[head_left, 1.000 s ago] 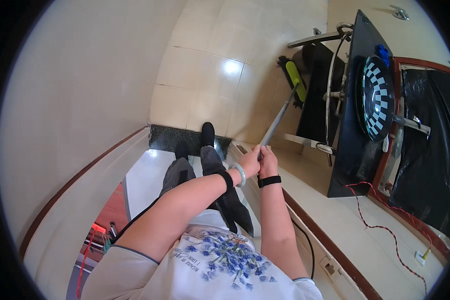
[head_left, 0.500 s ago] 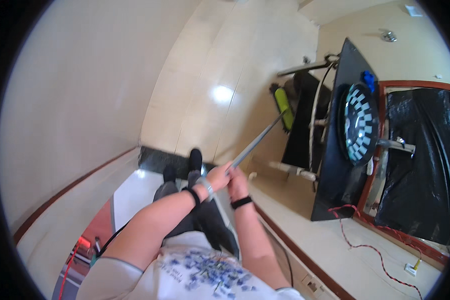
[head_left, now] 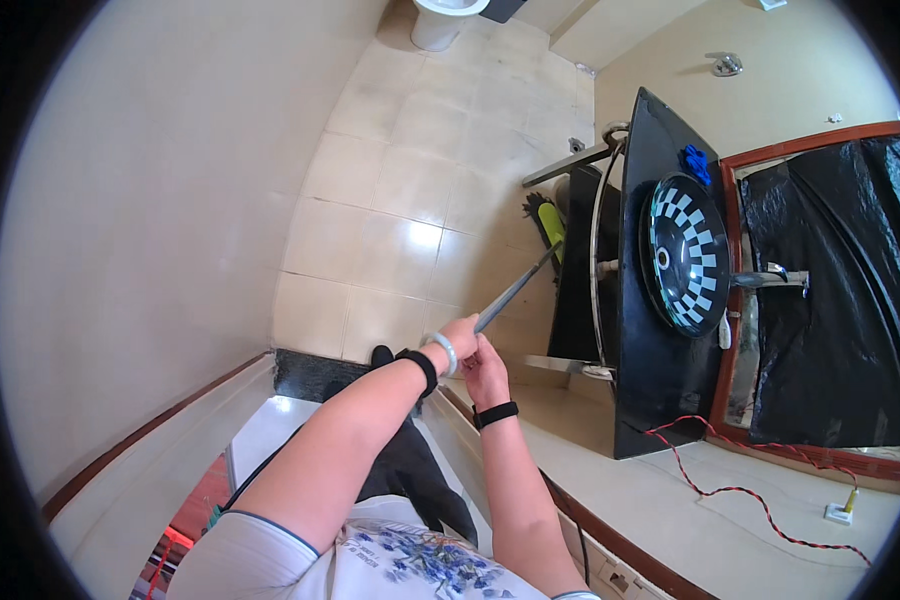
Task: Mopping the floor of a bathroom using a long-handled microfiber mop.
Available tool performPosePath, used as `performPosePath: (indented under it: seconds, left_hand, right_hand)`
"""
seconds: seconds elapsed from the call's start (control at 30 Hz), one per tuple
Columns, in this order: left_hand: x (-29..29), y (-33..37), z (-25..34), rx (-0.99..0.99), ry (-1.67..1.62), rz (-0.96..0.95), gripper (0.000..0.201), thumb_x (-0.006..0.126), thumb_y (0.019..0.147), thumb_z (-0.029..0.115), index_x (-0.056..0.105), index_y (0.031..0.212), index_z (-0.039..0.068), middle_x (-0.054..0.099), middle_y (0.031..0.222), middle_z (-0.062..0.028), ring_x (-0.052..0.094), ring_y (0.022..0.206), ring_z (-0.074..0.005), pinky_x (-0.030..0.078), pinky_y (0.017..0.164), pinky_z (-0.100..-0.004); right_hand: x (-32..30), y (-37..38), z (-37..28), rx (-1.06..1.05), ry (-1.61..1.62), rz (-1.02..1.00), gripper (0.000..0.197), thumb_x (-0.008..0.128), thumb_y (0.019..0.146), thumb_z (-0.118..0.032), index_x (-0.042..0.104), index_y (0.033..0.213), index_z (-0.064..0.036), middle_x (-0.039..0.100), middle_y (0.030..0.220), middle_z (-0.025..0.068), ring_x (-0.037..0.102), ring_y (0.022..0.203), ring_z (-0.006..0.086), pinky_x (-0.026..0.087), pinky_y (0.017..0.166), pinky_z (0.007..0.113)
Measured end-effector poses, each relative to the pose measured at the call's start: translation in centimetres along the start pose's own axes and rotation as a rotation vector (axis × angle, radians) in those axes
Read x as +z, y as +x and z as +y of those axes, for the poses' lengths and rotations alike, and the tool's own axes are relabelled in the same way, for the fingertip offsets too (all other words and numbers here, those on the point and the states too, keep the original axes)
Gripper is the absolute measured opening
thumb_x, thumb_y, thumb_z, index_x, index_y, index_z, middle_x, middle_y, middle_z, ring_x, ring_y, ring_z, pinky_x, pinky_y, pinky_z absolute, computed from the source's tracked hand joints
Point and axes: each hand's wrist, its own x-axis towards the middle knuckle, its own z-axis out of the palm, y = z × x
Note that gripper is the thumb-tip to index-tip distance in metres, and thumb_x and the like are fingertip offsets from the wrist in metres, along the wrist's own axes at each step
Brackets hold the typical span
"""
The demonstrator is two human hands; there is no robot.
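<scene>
Both my hands grip the grey handle of a mop (head_left: 514,290), which slants away from me to the upper right. My left hand (head_left: 458,338) is wrapped round the handle on the farther side. Close behind it, my right hand (head_left: 485,376) closes round the handle's near end, its fingers partly hidden. The green mop head (head_left: 550,222) with dark fringe rests on the tiled floor, partly under the black washstand counter (head_left: 642,390).
A black-and-white checked basin (head_left: 692,255) and a blue cloth (head_left: 695,163) are on the counter. Black plastic (head_left: 840,300) covers a red-framed panel. A twisted red cable (head_left: 740,493) runs along the wall to a socket. A toilet (head_left: 440,22) stands at the far end; a wall (head_left: 160,200) is left.
The view has shifted, and the toilet has come into sight. My hands still hold the handle, and the mop head has slid farther under the counter.
</scene>
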Motion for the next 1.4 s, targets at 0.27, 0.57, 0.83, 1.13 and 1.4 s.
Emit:
performPosePath:
  seconds: [0.27, 0.57, 0.83, 1.13, 1.4]
  left_hand:
    - [-4.8, -10.2, -3.8, -0.073, 0.078, -0.108, 0.031, 0.047, 0.074, 0.01, 0.043, 0.104, 0.005, 0.056, 0.086, -0.0159, 0.055, 0.078, -0.029, 0.043, 0.066, -0.0346]
    - [-4.6, -18.4, -6.2, -0.041, -0.024, 0.133, 0.039, 0.053, 0.071, 0.013, 0.045, 0.109, 0.012, 0.057, 0.087, -0.0146, 0.055, 0.08, -0.0304, 0.044, 0.067, -0.0329]
    - [-1.8, -8.0, -1.4, 0.018, -0.014, 0.103, 0.04, 0.054, 0.07, 0.008, 0.046, 0.109, 0.006, 0.058, 0.089, -0.014, 0.056, 0.079, -0.0202, 0.043, 0.07, -0.0281]
    - [-0.3, 6.0, 1.9, -0.095, -0.096, -0.048, 0.044, 0.049, 0.075, 0.01, 0.039, 0.118, 0.007, 0.059, 0.081, -0.0116, 0.055, 0.059, -0.0164, 0.044, 0.051, -0.028]
    - [-3.8, 2.8, 1.0, -0.097, 0.083, -0.106, 0.048, 0.05, 0.075, 0.01, 0.035, 0.12, 0.006, 0.056, 0.076, -0.0084, 0.05, 0.052, -0.013, 0.04, 0.044, -0.0239]
  right_hand:
    - [2.3, -3.3, 5.5, 0.284, -0.147, -0.086, 0.025, 0.038, 0.085, -0.025, 0.05, 0.098, -0.0072, 0.054, 0.086, 0.0043, 0.05, 0.081, 0.0145, 0.042, 0.068, 0.029]
    - [3.2, -5.1, 10.0, 0.457, -0.111, -0.059, 0.013, 0.046, 0.082, -0.016, 0.049, 0.084, -0.0033, 0.054, 0.073, 0.0057, 0.053, 0.066, 0.017, 0.044, 0.062, 0.03]
    - [-0.1, 2.0, 3.6, 0.241, -0.097, 0.033, 0.016, 0.043, 0.084, -0.019, 0.048, 0.084, -0.0036, 0.054, 0.071, 0.0056, 0.052, 0.065, 0.0165, 0.043, 0.06, 0.029]
    - [1.5, 4.2, -3.8, 0.014, 0.004, 0.086, 0.025, 0.032, 0.087, -0.03, 0.048, 0.096, -0.012, 0.052, 0.084, 0.0005, 0.05, 0.075, 0.0113, 0.042, 0.067, 0.029]
    - [2.1, 3.6, -2.3, 0.082, -0.027, -0.027, 0.022, 0.035, 0.086, -0.027, 0.048, 0.096, -0.0126, 0.052, 0.089, 0.0006, 0.05, 0.076, 0.0111, 0.042, 0.066, 0.026]
